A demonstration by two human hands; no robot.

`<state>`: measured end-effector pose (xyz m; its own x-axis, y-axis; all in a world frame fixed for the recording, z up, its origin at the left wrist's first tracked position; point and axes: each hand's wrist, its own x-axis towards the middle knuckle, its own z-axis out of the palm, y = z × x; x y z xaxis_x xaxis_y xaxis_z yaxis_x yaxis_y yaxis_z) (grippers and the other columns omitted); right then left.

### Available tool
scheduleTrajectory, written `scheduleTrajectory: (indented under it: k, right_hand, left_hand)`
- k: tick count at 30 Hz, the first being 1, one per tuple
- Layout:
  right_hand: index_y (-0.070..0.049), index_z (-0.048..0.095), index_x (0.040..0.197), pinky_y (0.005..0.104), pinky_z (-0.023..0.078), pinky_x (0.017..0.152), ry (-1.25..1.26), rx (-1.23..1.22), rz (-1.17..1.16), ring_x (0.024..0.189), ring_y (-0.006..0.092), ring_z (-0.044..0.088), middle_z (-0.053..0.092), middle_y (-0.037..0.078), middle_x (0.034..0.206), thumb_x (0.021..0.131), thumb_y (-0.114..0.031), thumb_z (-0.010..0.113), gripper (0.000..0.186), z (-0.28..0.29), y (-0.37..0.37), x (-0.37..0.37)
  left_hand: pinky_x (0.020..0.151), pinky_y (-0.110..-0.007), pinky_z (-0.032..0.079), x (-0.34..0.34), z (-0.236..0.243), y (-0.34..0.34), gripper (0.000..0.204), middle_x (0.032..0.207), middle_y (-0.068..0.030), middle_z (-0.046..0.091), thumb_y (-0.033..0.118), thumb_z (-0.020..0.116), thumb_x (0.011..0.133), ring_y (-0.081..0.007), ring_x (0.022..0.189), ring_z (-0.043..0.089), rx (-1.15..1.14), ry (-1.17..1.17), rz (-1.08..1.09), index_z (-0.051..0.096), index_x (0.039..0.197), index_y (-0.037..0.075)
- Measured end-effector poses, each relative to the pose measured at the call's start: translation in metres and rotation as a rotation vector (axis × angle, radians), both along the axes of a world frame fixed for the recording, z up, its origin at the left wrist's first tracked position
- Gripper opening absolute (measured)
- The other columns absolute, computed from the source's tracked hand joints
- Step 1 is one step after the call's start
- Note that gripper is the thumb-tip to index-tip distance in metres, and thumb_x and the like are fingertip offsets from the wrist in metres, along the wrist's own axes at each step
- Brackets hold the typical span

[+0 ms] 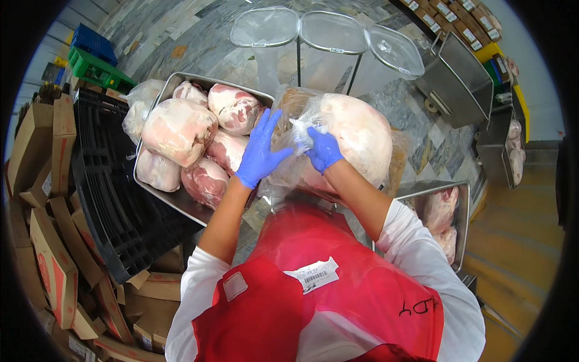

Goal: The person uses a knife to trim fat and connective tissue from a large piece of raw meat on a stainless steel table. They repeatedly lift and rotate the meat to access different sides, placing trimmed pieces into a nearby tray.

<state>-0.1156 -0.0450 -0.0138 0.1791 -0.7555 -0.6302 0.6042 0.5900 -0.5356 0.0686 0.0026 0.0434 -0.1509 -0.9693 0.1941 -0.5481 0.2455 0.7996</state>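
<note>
A large pale piece of meat [353, 136] in clear plastic rests on a brown board [398, 157] in front of me. My right hand [321, 148], in a blue glove, grips the bunched plastic [304, 123] at the meat's left side. My left hand [259, 148], also gloved, is open with fingers outstretched beside the loose plastic. To its left, a steel tray [163, 187] holds several wrapped pieces of red and white meat [178, 130].
Collapsed cartons [48, 253] and a black pallet [102, 175] lie left. Three plastic-lined stands [329, 33] stand ahead. Steel bins [458, 78] are at the right, another meat-filled tray [461, 223] is at lower right, and stacked boxes [464, 21] are at the back right.
</note>
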Motion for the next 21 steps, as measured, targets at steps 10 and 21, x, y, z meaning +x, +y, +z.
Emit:
scheduleTrajectory:
  k: [10,21]
  right_hand:
    - [0.0,0.067,0.108,0.0394,0.054,0.065,0.73,-0.19,0.91,0.076,0.0233,0.067,0.069,0.013,0.098,0.099,-0.025,0.047,0.033,0.042,-0.057,-0.054]
    - [0.004,0.068,0.109,0.0342,0.054,0.083,0.568,-0.384,0.326,0.092,0.0197,0.066,0.07,0.013,0.106,0.092,-0.025,0.067,0.034,0.044,-0.006,-0.103]
  left_hand:
    - [0.117,-0.051,0.032,-0.05,-0.035,-0.065,0.076,0.149,-0.0196,0.045,0.018,0.074,0.078,-0.0437,0.14,0.039,-0.273,-0.253,-0.434,0.044,0.147,0.009]
    - [0.098,-0.044,0.047,-0.085,-0.113,-0.087,0.041,0.127,-0.027,0.058,0.011,0.064,0.089,-0.0418,0.115,0.059,-0.012,0.119,0.02,0.056,0.128,0.002]
